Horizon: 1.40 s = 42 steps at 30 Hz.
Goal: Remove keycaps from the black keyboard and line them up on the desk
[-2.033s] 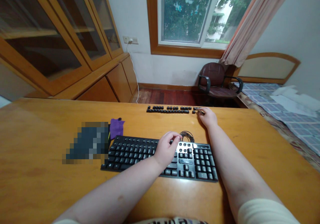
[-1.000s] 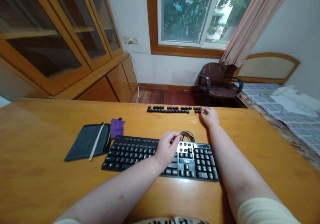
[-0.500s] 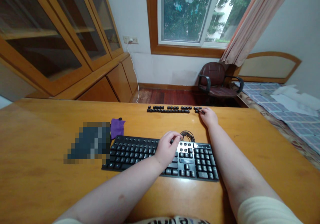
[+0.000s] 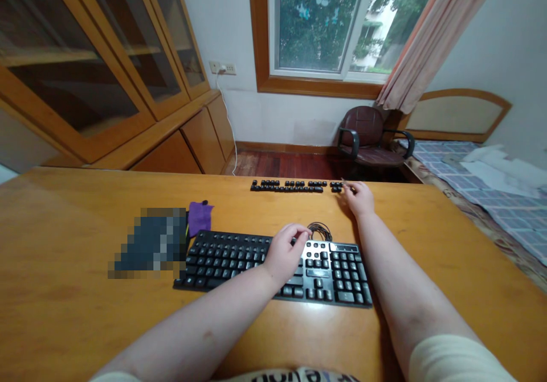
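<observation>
A black keyboard point(image 4: 239, 259) lies on the wooden desk point(image 4: 64, 291) in front of me. My left hand point(image 4: 285, 254) rests on its middle, fingers curled over the top edge near a bare shiny patch where keys are gone. Rows of loose black keycaps point(image 4: 290, 186) lie along the desk's far edge. My right hand point(image 4: 359, 198) reaches to the right end of those rows, fingers pinched together at the last keycaps; what they hold is too small to name. A coiled black cable point(image 4: 319, 231) sits behind the keyboard.
A dark flat case, pixelated, point(image 4: 149, 242) and a purple cloth point(image 4: 200, 217) lie left of the keyboard. Beyond the desk stand a brown armchair point(image 4: 370, 137), wooden glass-front cabinets point(image 4: 85, 69), a window point(image 4: 325, 23) and a bed point(image 4: 482, 183).
My right hand has shifted slightly back and forth at the right end of the keycap rows. My left hand and the keyboard have stayed put.
</observation>
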Each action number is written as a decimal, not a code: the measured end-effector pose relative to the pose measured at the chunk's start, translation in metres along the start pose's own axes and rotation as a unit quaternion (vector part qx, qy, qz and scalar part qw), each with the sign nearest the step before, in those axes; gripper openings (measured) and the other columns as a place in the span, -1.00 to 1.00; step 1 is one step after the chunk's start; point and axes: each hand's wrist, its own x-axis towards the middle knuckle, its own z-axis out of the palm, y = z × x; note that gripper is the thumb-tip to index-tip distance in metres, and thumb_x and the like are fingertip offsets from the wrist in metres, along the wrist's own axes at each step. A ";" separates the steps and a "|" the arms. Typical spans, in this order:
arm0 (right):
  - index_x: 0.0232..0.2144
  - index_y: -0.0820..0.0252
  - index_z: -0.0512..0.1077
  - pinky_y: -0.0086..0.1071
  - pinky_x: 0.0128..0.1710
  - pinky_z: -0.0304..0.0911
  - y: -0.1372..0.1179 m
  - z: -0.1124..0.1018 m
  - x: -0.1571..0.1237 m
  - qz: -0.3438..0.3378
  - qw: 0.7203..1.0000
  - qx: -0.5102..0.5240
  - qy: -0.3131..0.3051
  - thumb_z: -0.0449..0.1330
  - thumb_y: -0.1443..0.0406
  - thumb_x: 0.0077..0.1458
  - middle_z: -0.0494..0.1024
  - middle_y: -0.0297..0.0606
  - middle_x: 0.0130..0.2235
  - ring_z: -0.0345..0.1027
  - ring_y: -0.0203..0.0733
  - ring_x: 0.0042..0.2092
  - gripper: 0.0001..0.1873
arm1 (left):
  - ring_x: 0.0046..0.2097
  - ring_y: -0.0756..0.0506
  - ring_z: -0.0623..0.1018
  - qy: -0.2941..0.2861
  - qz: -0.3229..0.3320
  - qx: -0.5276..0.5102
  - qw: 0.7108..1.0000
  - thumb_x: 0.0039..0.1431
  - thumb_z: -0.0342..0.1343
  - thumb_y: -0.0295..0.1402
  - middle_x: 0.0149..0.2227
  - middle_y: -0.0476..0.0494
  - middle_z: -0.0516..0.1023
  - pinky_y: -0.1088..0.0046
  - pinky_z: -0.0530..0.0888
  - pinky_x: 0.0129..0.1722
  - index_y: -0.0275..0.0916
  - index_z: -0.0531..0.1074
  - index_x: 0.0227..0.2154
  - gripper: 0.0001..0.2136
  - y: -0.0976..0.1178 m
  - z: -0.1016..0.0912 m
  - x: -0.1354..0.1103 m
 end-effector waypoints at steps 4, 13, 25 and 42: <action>-0.43 0.23 0.48 -0.31 -0.22 0.22 -0.023 -0.028 -0.004 -0.022 0.992 0.100 0.071 -0.07 0.14 0.16 0.43 -0.19 -0.35 0.31 -0.18 -0.27 -0.59 | -0.19 -0.05 0.46 -0.033 0.063 0.047 0.996 0.19 -0.07 -0.39 -0.29 -0.11 0.49 0.41 0.38 -0.15 -0.24 0.41 -0.32 -0.85 0.005 -0.001 -0.003; -0.45 0.18 0.31 -0.45 -0.56 0.15 -0.102 -0.079 -0.102 0.017 0.937 0.274 -0.217 0.02 0.21 0.12 0.34 -0.40 -0.62 0.22 -0.33 -0.60 -0.81 | 0.06 -0.14 0.34 -0.172 0.109 0.226 0.952 0.12 0.06 -0.29 0.03 -0.15 0.38 0.23 0.26 0.05 -0.18 0.28 -0.01 -0.65 0.003 0.011 -0.009; -0.44 0.19 0.41 -0.40 -0.41 0.22 -0.106 -0.072 -0.104 -0.075 0.942 0.123 -0.303 0.09 0.19 0.10 0.42 -0.33 -0.58 0.33 -0.25 -0.47 -0.79 | 0.05 -0.15 0.34 -0.230 0.093 0.260 0.933 0.07 0.11 -0.21 0.02 -0.09 0.40 0.25 0.26 0.06 -0.15 0.29 -0.02 -0.61 -0.007 0.015 -0.003; -0.42 0.15 0.47 -0.36 -0.29 0.30 -0.092 -0.076 -0.100 -0.199 0.887 0.261 -0.325 0.19 0.15 0.03 0.53 -0.25 -0.40 0.41 -0.23 -0.33 -0.81 | -0.14 -0.19 0.44 -0.197 0.063 0.309 0.928 0.05 0.11 -0.26 -0.23 -0.17 0.49 0.22 0.36 -0.11 -0.22 0.41 -0.22 -0.76 0.014 0.029 -0.003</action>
